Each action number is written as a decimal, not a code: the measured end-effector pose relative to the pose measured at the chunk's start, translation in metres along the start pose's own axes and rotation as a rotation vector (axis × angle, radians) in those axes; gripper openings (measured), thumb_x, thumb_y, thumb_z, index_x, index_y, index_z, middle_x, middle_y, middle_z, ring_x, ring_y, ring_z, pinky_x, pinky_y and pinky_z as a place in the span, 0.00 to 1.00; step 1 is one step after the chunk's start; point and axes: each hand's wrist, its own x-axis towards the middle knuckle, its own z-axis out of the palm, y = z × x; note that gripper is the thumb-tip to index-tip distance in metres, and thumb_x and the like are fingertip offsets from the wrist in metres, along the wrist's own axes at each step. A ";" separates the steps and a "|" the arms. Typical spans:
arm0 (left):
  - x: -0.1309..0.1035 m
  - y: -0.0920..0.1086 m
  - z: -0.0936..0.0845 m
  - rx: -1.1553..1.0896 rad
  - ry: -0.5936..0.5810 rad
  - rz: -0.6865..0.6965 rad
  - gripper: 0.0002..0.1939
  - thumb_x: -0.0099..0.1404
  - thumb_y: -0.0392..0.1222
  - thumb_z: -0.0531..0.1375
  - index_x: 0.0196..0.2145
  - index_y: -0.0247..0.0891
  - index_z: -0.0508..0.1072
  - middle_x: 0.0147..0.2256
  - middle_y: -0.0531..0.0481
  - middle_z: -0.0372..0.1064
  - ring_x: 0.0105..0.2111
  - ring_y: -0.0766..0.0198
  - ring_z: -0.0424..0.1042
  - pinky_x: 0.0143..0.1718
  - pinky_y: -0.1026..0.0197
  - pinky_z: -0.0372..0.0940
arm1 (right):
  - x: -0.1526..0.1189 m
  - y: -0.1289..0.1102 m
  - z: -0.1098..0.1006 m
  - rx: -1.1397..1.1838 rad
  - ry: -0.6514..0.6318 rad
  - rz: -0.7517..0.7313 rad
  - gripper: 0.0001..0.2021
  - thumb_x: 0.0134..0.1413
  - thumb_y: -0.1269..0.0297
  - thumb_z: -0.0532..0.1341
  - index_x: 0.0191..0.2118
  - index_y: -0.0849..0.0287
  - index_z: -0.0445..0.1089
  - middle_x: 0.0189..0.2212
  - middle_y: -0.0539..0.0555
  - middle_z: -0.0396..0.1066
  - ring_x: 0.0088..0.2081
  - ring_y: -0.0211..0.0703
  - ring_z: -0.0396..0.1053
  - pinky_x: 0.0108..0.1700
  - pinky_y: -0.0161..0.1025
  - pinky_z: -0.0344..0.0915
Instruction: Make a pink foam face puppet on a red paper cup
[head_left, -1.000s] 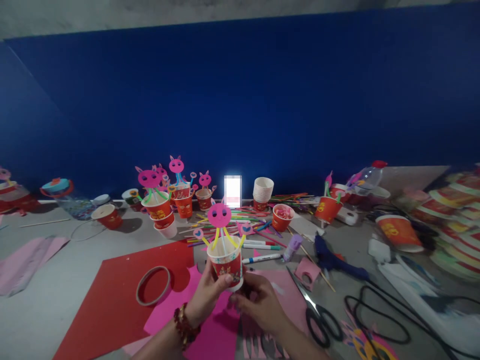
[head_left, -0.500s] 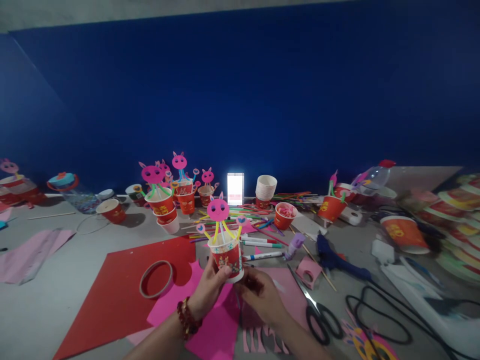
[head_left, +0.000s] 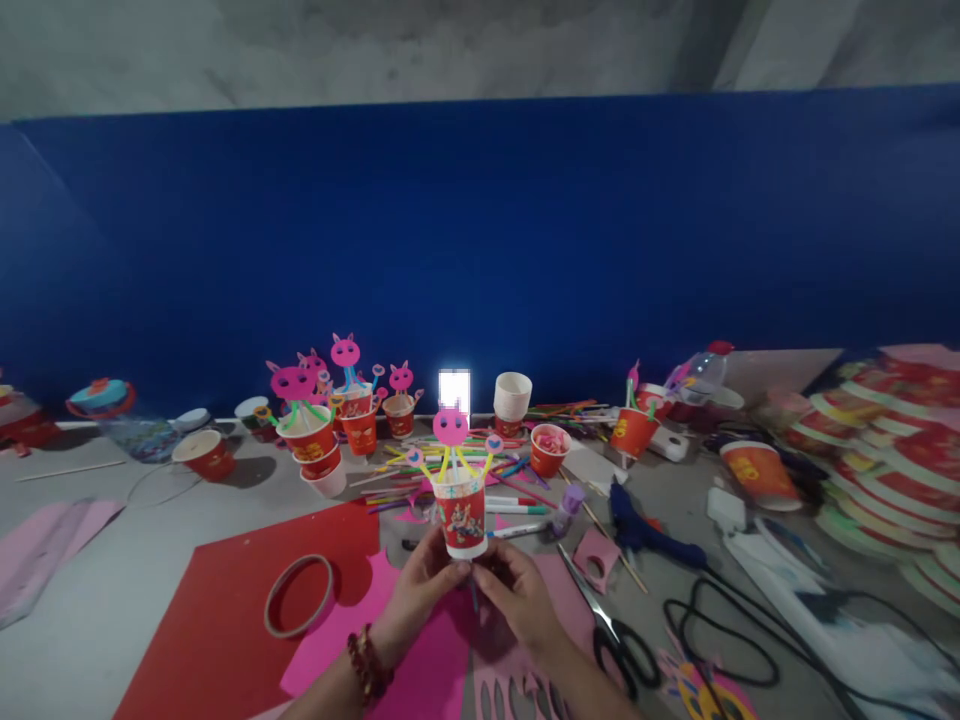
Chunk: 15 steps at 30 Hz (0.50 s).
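Observation:
In the middle of the head view, a red and white paper cup [head_left: 463, 516] stands upright above the table. A pink paper face [head_left: 450, 427] rises out of it, with yellow pipe-cleaner arms that end in round paper hands. My left hand [head_left: 429, 585] is closed at the cup's base, its thumb under the rim. My right hand [head_left: 517, 592] pinches right beneath the cup, where a thin stick [head_left: 474, 598] pokes down between the two hands. The fingertips behind the cup are partly hidden.
Around lie red card [head_left: 195, 620], a tape roll [head_left: 271, 600], pink paper [head_left: 352, 630], scissors [head_left: 619, 630], a glue stick [head_left: 568, 508] and a blue glue gun [head_left: 652, 535] with a black cord. Finished cup figures [head_left: 304, 440] stand at the back left; stacked cups [head_left: 513, 395] stand behind.
My left hand has slid from the cup's side down to its base, and the cup now faces me more upright. The pink face sits lower against the cup. The view has tilted up.

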 end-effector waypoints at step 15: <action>-0.001 -0.010 -0.015 -0.047 0.066 0.068 0.33 0.51 0.50 0.73 0.54 0.48 0.72 0.55 0.42 0.71 0.56 0.44 0.68 0.56 0.47 0.64 | 0.001 0.029 -0.009 -0.066 -0.064 0.037 0.16 0.51 0.52 0.68 0.41 0.56 0.76 0.37 0.58 0.77 0.40 0.53 0.74 0.45 0.47 0.70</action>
